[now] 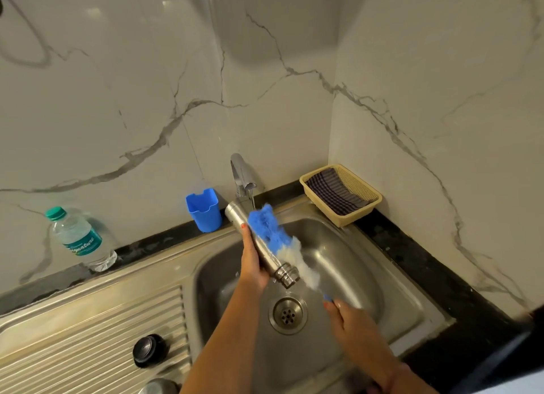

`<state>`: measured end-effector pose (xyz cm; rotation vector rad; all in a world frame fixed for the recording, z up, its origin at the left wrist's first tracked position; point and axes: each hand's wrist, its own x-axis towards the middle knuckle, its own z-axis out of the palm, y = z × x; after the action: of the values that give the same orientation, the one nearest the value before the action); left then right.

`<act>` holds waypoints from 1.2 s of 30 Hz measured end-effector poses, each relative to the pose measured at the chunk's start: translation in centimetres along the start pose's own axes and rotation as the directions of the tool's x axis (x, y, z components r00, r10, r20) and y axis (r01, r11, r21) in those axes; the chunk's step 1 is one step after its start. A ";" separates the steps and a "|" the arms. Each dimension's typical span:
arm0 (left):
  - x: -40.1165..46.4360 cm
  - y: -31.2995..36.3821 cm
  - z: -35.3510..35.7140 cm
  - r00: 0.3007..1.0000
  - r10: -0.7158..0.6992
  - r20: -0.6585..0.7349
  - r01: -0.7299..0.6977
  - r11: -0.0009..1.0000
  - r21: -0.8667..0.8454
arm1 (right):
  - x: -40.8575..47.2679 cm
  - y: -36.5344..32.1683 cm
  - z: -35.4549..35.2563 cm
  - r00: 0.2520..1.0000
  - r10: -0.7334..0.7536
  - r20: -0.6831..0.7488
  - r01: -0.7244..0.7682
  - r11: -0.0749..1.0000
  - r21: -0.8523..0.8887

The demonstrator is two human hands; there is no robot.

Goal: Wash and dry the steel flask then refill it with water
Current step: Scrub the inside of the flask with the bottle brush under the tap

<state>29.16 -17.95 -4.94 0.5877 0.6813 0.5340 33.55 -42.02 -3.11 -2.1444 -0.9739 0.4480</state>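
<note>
The left hand (251,261) grips the wet, capless steel flask (259,242), tilted mouth-down over the sink (391,279). The right hand (350,320) clasps a blue-and-white brush (276,240) against it.

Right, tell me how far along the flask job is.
Done: the flask is uncapped, and a black cap, probably its own, sits on the drainboard. In hand: the left hand holds the flask tilted over the sink while the right hand scrubs its outside with a blue and white brush under the running tap. Left: rinsing, drying, perhaps with the cloth in the basket, and refilling.
</note>
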 end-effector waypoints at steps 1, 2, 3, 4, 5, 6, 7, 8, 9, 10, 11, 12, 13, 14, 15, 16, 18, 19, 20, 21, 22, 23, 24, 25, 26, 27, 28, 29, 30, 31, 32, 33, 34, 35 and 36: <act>-0.3 -0.1 0.3 1.000 -0.001 0.019 0.001 1.000 0.009 | 1.5 -0.7 0.0 0.999 -0.023 -0.033 0.022 0.999 -0.024; -0.6 -0.4 0.6 1.000 -0.003 0.021 0.002 1.000 0.028 | 3.0 -1.4 0.1 0.998 -0.032 -0.048 0.030 0.999 -0.045; -0.7 -0.6 0.7 1.000 -0.003 0.008 0.003 0.999 0.045 | 4.4 -1.9 0.1 0.998 -0.040 -0.048 0.037 0.998 -0.058; -0.9 -0.8 0.8 1.000 -0.004 -0.011 0.005 0.998 0.056 | 5.2 -2.1 0.2 0.998 -0.046 -0.040 0.043 0.997 -0.067; -0.9 -0.8 0.8 1.000 -0.005 -0.029 0.007 0.998 0.063 | 5.5 -2.0 0.2 0.998 -0.055 -0.035 0.052 0.996 -0.075; -0.9 -0.8 0.9 0.999 -0.006 -0.041 0.009 0.998 0.065 | 5.2 -1.9 0.0 0.998 -0.062 -0.031 0.059 0.996 -0.070; -0.9 -0.8 0.8 0.999 -0.005 -0.048 0.007 0.998 0.057 | 4.2 -1.4 0.0 0.997 -0.066 -0.033 0.064 0.996 -0.054; -0.9 -0.6 0.7 0.999 -0.007 -0.052 0.009 0.999 0.043 | 2.8 -0.5 0.0 0.998 -0.061 -0.035 0.060 0.998 -0.027; -0.7 -0.4 0.5 0.999 -0.013 -0.041 0.014 1.000 0.018 | 1.0 0.4 0.1 0.999 -0.039 -0.033 0.039 0.999 0.009; -0.5 -0.3 0.2 0.999 -0.019 -0.031 0.019 1.000 -0.001 | -0.6 1.5 0.2 1.000 -0.001 -0.017 0.001 0.999 0.036; -0.3 -0.1 0.0 0.999 -0.026 -0.021 0.026 1.000 -0.012 | -2.1 2.3 0.1 0.999 0.050 0.007 -0.050 0.998 0.045; -0.3 0.0 0.0 0.999 -0.037 -0.019 0.037 0.999 -0.006 | -3.0 2.8 0.0 0.995 0.095 0.020 -0.096 0.994 0.051; -0.2 -0.1 -0.1 0.998 -0.056 -0.013 0.056 0.998 0.001 | -3.2 2.9 -0.1 0.994 0.110 0.022 -0.112 0.991 0.075; -0.4 -0.3 0.0 0.997 -0.077 -0.003 0.077 0.997 -0.001 | -2.7 2.7 -0.2 0.995 0.097 0.014 -0.098 0.990 0.098; -0.7 -0.5 0.2 0.996 -0.090 0.015 0.090 0.996 -0.007 | -1.7 2.2 -0.3 0.997 0.073 0.010 -0.074 0.992 0.100; -0.9 -0.8 0.3 0.995 -0.096 0.027 0.097 0.995 -0.006 | -0.5 1.3 -0.3 0.999 0.041 0.000 -0.041 0.995 0.087; -1.1 -1.5 0.4 0.994 -0.111 0.019 0.111 0.994 0.014 | 2.8 -0.3 -0.3 0.999 -0.016 -0.029 0.018 0.999 0.040; -1.1 -1.7 0.4 0.992 -0.126 0.008 0.126 0.992 0.020 | 4.5 -1.0 -0.2 0.999 -0.014 -0.037 0.015 1.000 0.023; -1.1 -1.9 0.2 0.990 -0.143 0.001 0.143 0.989 0.025 | 5.7 -1.7 -0.1 0.999 -0.006 -0.044 0.007 1.000 0.015; -1.0 -2.0 0.1 0.988 -0.156 -0.001 0.156 0.987 0.038 | 6.4 -2.1 -0.1 0.999 -0.003 -0.046 0.004 1.000 0.016; -0.9 -2.0 0.0 0.989 -0.147 -0.005 0.147 0.988 0.052 | 6.4 -2.1 0.1 0.999 -0.003 -0.051 0.003 1.000 0.005; -0.8 -1.9 -0.2 0.992 -0.126 -0.013 0.127 0.990 0.064 | 5.8 -1.9 0.2 0.998 -0.011 -0.061 0.010 1.000 -0.008; -0.8 -1.7 -0.3 0.994 -0.110 -0.015 0.110 0.992 0.062 | 4.5 -1.3 0.3 0.997 -0.027 -0.078 0.026 1.000 -0.009; -0.6 -1.5 -0.4 0.995 -0.095 -0.007 0.095 0.994 0.054 | 2.9 -0.5 0.4 0.995 -0.041 -0.088 0.041 0.999 0.003; -0.6 -1.3 -0.5 0.996 -0.085 0.006 0.085 0.996 0.037 | 1.2 0.3 0.4 0.996 -0.044 -0.074 0.046 0.999 0.028; -0.4 -1.2 -0.7 0.997 -0.083 0.010 0.083 0.996 0.016 | -0.3 0.9 0.4 0.998 -0.043 -0.038 0.045 0.998 0.052; -0.5 -1.0 -0.7 0.996 -0.088 -0.001 0.088 0.996 0.008 | -1.3 1.4 0.5 0.999 -0.048 -0.001 0.048 0.997 0.062; -0.5 -0.9 -0.7 0.996 -0.093 -0.014 0.094 0.996 0.008 | -1.5 1.7 0.6 0.999 -0.049 0.021 0.048 0.997 0.057; -0.6 -0.9 -0.7 0.995 -0.103 -0.009 0.103 0.995 0.006 | -1.0 1.7 0.7 0.999 -0.042 0.022 0.042 0.999 0.031; -0.7 -1.0 -0.6 0.994 -0.109 0.000 0.109 0.994 0.013 | 0.1 1.3 0.7 0.999 -0.041 -0.005 0.041 0.999 0.003; -0.9 -1.0 -0.5 0.994 -0.112 0.009 0.112 0.993 0.031 | 1.5 0.6 0.8 0.999 -0.042 -0.033 0.042 0.999 -0.012; -1.0 -1.1 -0.4 0.993 -0.116 0.005 0.115 0.992 0.052 | 3.1 -0.3 0.9 0.997 -0.047 -0.054 0.046 0.999 -0.021; -1.2 -1.2 -0.3 0.993 -0.122 0.000 0.122 0.990 0.065 | 4.7 -1.3 0.9 0.998 -0.030 -0.054 0.029 0.999 -0.020; -1.3 -1.4 -0.3 0.992 -0.124 -0.007 0.125 0.990 0.073 | 6.3 -2.1 1.0 0.999 -0.006 -0.043 0.006 1.000 -0.014; -1.4 -1.5 -0.3 0.992 -0.126 -0.001 0.126 0.990 0.068 | 7.5 -2.7 1.0 0.999 0.016 -0.031 -0.016 1.000 -0.002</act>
<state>28.41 -19.81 -5.46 0.6050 0.7305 0.3927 36.56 -34.65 -1.91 -2.1564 -0.9414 0.4209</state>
